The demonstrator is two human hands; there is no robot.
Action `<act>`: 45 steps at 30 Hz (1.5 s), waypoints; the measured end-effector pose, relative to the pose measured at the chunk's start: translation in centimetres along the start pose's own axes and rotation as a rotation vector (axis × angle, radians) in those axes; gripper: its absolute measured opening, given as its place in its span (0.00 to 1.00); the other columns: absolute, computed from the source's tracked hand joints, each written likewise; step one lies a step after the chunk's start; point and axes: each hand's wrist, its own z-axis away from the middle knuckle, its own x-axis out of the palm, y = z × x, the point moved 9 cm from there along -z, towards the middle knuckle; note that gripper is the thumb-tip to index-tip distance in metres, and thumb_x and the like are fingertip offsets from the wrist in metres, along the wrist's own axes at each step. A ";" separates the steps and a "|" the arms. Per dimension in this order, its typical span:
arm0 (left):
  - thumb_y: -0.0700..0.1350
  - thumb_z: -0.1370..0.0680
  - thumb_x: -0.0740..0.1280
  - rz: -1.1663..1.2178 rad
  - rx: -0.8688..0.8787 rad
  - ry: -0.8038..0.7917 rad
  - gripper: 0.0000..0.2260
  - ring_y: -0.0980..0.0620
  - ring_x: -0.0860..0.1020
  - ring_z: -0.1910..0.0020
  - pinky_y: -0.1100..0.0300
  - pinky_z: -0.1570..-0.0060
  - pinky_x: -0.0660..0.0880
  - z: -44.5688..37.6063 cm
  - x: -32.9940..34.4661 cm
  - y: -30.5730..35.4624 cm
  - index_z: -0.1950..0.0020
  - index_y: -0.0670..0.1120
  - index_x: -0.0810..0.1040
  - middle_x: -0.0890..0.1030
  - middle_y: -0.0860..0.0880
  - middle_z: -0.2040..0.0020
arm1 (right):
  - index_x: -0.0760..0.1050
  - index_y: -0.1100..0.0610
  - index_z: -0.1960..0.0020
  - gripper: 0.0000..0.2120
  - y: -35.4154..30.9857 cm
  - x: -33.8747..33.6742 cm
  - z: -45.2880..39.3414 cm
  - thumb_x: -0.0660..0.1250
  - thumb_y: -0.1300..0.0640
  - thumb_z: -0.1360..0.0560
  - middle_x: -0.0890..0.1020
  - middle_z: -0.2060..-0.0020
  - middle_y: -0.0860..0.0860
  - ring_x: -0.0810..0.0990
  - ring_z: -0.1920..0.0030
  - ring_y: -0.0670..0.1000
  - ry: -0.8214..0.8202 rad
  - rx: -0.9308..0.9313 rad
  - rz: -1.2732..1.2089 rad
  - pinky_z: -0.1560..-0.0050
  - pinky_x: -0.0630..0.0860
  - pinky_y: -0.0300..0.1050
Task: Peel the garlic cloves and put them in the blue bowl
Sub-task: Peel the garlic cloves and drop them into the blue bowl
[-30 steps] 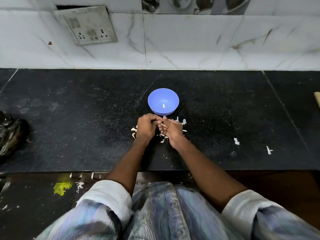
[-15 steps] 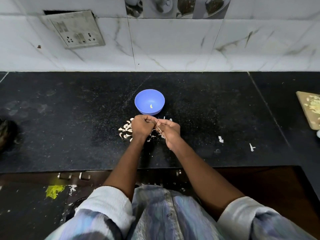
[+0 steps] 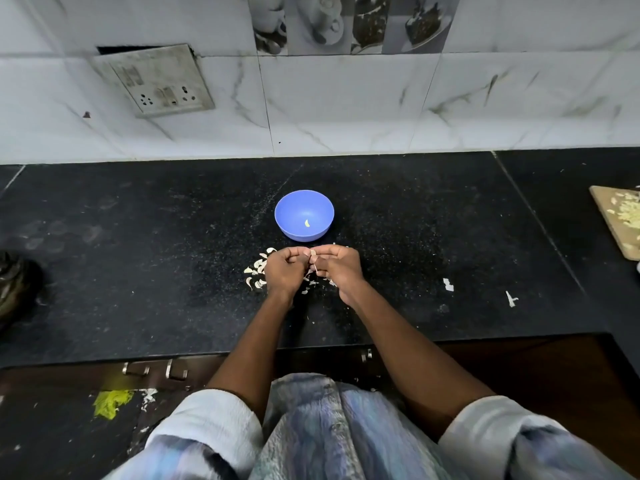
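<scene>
I am in the middle of peeling one clove – both hands meet at the centre of the frame, just below the blue bowl [image 3: 304,215]. My left hand [image 3: 284,271] is curled, its fingertips closed on the garlic clove [image 3: 312,255], and my right hand [image 3: 337,268] pinches the same clove from the other side, where a pale strip of skin [image 3: 314,268] seems to hang down between the two. Each grip is narrow, tight on the clove; how much skin is left on it I cannot tell, it is too small. One peeled clove [image 3: 307,222] lies in the bottom of the bowl, so I judge the task to be in its early part. The unpeeled cloves [image 3: 258,271] lie in a loose heap on the black table [image 3: 138,271], partly under my left hand, with scraps of peel [image 3: 320,281] beneath my fingers. Next I need to strip off the last of the skin, let it fall, then reach up the frame and drop the bare clove into the bowl – a short move, the rim being near my knuckles
</scene>
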 end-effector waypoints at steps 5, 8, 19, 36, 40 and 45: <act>0.43 0.18 0.72 0.007 0.041 -0.008 0.07 0.53 0.84 0.62 0.49 0.50 0.82 -0.2 -0.7 0.0 0.55 0.49 0.87 0.88 0.50 0.60 | 0.84 0.59 0.53 0.06 -0.4 0.2 0.2 0.72 0.68 0.26 0.88 0.57 0.61 0.84 0.58 0.51 -0.014 -0.033 0.021 0.56 0.79 0.42; 0.43 0.18 0.72 0.012 0.072 -0.007 0.08 0.54 0.82 0.63 0.50 0.52 0.81 0.2 -0.8 0.2 0.56 0.50 0.86 0.87 0.51 0.62 | 0.85 0.58 0.53 0.04 -0.4 0.6 0.2 0.73 0.65 0.23 0.87 0.58 0.60 0.83 0.58 0.51 -0.043 -0.056 0.037 0.55 0.79 0.43; 0.38 0.22 0.77 0.103 0.154 -0.008 0.03 0.53 0.87 0.58 0.58 0.52 0.83 1.4 -1.1 1.2 0.50 0.42 0.89 0.89 0.49 0.57 | 0.84 0.66 0.46 0.06 -0.7 -0.2 0.0 0.72 0.67 0.22 0.87 0.55 0.62 0.84 0.59 0.50 -0.075 -0.074 0.019 0.54 0.82 0.40; 0.39 0.23 0.77 0.079 0.131 -0.125 0.04 0.47 0.88 0.53 0.49 0.43 0.84 1.0 -0.2 2.7 0.49 0.40 0.89 0.89 0.46 0.57 | 0.85 0.65 0.47 0.06 -1.7 -1.3 -0.5 0.72 0.67 0.23 0.85 0.61 0.59 0.80 0.65 0.46 -0.093 -0.062 0.028 0.64 0.76 0.35; 0.40 0.24 0.78 0.037 0.142 -0.111 0.03 0.49 0.88 0.54 0.49 0.44 0.84 1.1 0.0 2.6 0.51 0.44 0.90 0.89 0.49 0.58 | 0.85 0.66 0.48 0.05 -1.7 -1.4 -0.8 0.72 0.69 0.23 0.85 0.63 0.58 0.78 0.66 0.46 -0.103 -0.067 0.045 0.63 0.76 0.36; 0.39 0.25 0.78 0.006 0.194 -0.015 0.03 0.54 0.88 0.58 0.54 0.49 0.85 1.9 0.1 3.4 0.55 0.46 0.90 0.88 0.52 0.61 | 0.85 0.66 0.48 0.05 -1.5 -1.7 -1.0 0.72 0.68 0.23 0.84 0.64 0.58 0.78 0.66 0.47 -0.086 -0.041 0.040 0.62 0.75 0.38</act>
